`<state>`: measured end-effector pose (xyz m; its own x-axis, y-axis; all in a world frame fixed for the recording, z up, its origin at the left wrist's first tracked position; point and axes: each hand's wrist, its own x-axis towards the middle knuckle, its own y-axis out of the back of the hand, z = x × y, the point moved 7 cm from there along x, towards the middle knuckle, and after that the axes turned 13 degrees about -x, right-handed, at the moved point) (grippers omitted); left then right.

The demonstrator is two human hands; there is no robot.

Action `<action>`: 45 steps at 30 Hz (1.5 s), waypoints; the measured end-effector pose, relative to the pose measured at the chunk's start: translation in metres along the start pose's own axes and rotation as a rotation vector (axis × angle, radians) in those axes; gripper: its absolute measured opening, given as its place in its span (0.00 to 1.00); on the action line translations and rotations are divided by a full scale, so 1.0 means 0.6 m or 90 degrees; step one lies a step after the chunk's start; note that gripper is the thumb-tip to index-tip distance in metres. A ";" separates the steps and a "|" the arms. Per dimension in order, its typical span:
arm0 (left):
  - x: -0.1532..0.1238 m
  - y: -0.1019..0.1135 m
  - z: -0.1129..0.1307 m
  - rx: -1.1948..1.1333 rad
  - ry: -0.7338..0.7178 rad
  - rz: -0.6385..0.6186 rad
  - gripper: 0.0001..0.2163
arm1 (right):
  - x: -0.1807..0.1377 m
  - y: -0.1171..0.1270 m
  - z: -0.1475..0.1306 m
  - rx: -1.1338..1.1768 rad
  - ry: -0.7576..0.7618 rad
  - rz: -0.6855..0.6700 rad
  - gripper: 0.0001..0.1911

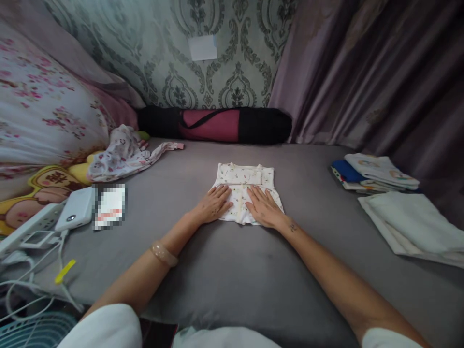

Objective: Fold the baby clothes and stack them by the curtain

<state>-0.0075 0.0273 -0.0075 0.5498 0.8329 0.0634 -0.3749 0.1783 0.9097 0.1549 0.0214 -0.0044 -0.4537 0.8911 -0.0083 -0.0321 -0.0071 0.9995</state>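
Note:
A small white printed baby garment [243, 178] lies spread flat on the grey bed sheet [232, 261] in the middle of the view. My left hand [214, 205] rests flat on its lower left part, fingers stretched out. My right hand [264, 208] lies flat on its lower right part, fingers also stretched out. Both palms press down on the cloth and neither hand grips anything. A pale bangle [164, 254] sits on my left wrist.
A crumpled patterned garment [123, 154] lies at the back left beside floral pillows [39, 111]. A black and pink rolled bag [213, 124] lies along the wall. Folded clothes [377, 171] and a white folded cloth [413, 222] lie at the right. A power bank [77, 209], power strip and cables sit at the left.

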 end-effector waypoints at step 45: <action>-0.106 0.062 -0.060 -0.272 0.267 0.110 0.21 | -0.143 -0.007 0.133 0.269 -0.269 0.019 0.20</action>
<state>-0.0833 -0.0002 0.0076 0.1471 0.9878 -0.0508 -0.7451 0.1444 0.6511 0.2651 -0.0187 -0.0051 -0.0525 0.9972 -0.0539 0.3716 0.0696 0.9258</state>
